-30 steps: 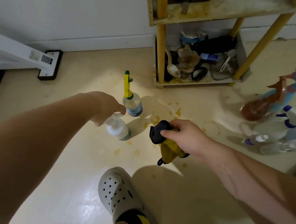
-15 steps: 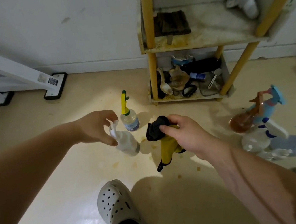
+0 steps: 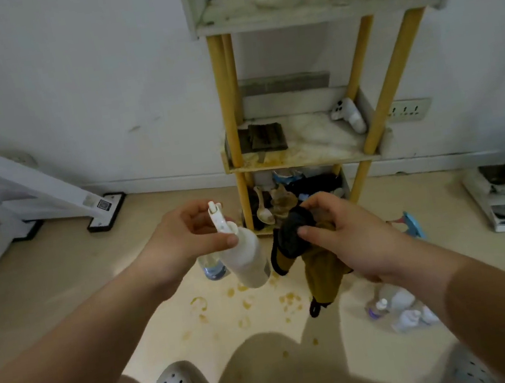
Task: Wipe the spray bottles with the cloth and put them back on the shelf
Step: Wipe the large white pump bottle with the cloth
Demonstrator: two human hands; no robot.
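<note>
On the head camera, my left grip point(image 3: 186, 237) is curled round the neck of a white spray bottle point(image 3: 244, 258). Thumb and fingers pinch just under the trigger head, so the bottle hangs tilted above the floor point(image 3: 62, 285) in front of the shelf point(image 3: 302, 157). My right grip point(image 3: 345, 230) is closed on a bunched yellow-and-dark cloth point(image 3: 322, 269), thumb pressed into the dark part, the rest dangling. Cloth and bottle are just beside each other; whether they touch I can't tell.

I judge this bottle's wipe is only about to begin. Plenty is left. A clear bottle point(image 3: 211, 264) stands on the floor behind the white one, and a blue-triggered sprayer point(image 3: 413, 224) shows past my right grip. A blurred cluster of white bottles point(image 3: 399, 304) lies by my right forearm. I see no spray bottle on the shelf's two upper boards.
</note>
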